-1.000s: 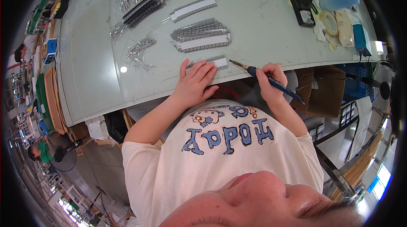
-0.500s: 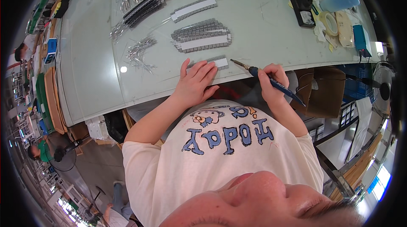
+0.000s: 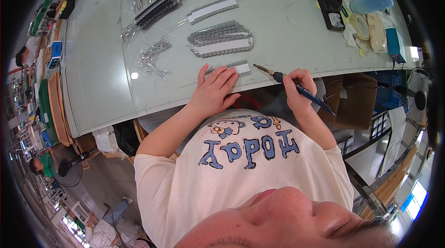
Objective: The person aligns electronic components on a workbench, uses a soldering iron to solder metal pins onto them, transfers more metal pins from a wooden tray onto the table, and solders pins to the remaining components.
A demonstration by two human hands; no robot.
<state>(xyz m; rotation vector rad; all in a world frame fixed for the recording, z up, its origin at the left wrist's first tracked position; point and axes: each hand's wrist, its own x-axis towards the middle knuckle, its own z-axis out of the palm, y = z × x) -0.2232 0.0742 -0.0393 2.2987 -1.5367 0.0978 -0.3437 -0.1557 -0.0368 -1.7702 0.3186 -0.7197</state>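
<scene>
Near the front edge of the table lies a narrow grey segmented strip [image 3: 242, 68] with a white band along it. My left hand [image 3: 214, 85] rests flat on its left part with fingers stretched out, hiding that end. My right hand [image 3: 299, 89] grips a soldering iron [image 3: 278, 77] with a blue handle, held like a pen. The iron's metal tip points left, just off the strip's right end; whether it touches the tabletop I cannot tell. Beyond the strip is a stack of similar grey strips [image 3: 220, 39], with a single strip [image 3: 212, 10] farther back.
Loose thin wire pieces [image 3: 155, 55] lie left of the stack. A bundle of dark strips [image 3: 157, 10] with wire ends sits behind them. At the right stand a black soldering-iron holder [image 3: 328, 7], a tape roll [image 3: 359, 26], a blue bottle [image 3: 372, 1] and a teal box [image 3: 395, 44].
The soldering iron's tip has shifted very slightly to the right. My left hand stays on the strip. In the lower left background, a person has moved.
</scene>
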